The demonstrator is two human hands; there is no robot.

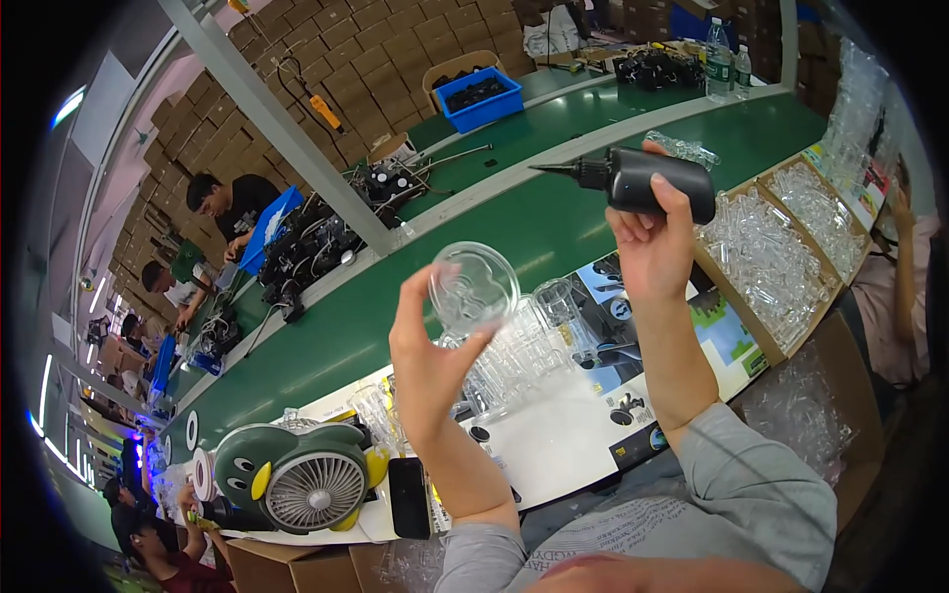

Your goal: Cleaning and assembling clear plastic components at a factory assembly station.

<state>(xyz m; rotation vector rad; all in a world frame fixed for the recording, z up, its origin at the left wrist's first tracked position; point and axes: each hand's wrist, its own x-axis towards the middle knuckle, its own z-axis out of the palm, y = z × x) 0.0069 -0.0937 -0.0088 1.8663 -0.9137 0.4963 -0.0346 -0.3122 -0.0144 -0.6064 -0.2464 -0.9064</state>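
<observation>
The left hand (425,364) holds a clear plastic piece (478,287), fingers half open; the right hand (655,247) wraps round a black bottle (660,185).

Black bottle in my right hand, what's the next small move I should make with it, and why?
Probably bring the black bottle so its pointed tip nears the clear round piece: your right hand grips the bottle nearly level, tip pointing left, while your left hand holds the piece up, apart from that tip.
</observation>
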